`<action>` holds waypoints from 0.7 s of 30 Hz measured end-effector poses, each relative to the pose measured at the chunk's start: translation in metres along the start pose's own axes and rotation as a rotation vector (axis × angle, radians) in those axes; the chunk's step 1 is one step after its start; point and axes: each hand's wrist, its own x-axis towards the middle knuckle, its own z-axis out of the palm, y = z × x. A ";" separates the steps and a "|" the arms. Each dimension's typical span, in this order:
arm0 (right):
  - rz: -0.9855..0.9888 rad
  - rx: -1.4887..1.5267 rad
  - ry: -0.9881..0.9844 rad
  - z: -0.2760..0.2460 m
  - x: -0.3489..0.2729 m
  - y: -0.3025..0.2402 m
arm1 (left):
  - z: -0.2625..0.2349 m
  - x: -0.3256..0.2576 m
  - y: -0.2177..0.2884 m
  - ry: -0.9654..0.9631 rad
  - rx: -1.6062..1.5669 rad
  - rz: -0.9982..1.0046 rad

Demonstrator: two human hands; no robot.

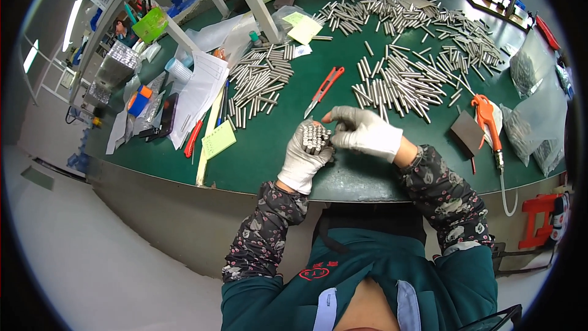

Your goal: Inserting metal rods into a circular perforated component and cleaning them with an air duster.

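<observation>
My left hand, in a white glove, is closed round a bundle of short metal rods, their round ends facing up. Just right of the bundle is my right hand, also gloved, with bent fingers and a gap between the fingertips. No rod shows in it, and whether it touches the bundle is unclear. A red utility knife lies beyond both hands, blade toward me. Loose rods are heaped at the right and at the left of the knife.
More rods spread across the far side of the green table. An orange air gun with a hose lies at the right, beside a dark block and plastic bags. Papers, a yellow notepad and a red-handled tool lie left.
</observation>
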 end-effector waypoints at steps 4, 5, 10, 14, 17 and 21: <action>-0.039 0.059 0.092 0.012 -0.005 0.020 | -0.003 0.002 -0.011 -0.085 0.213 0.141; -0.043 0.064 0.097 0.013 -0.007 0.022 | -0.001 0.001 -0.010 -0.107 0.334 0.211; -0.131 0.064 0.172 0.016 -0.013 0.028 | 0.007 0.003 -0.007 -0.079 0.139 0.070; -0.196 0.102 0.179 0.017 -0.016 0.034 | 0.010 0.004 -0.006 -0.094 -0.164 -0.062; -0.185 0.106 0.158 0.017 -0.019 0.031 | 0.000 0.005 -0.015 -0.175 -0.213 -0.004; -0.191 0.074 0.167 0.016 -0.018 0.035 | 0.000 0.004 -0.019 -0.145 -0.331 -0.127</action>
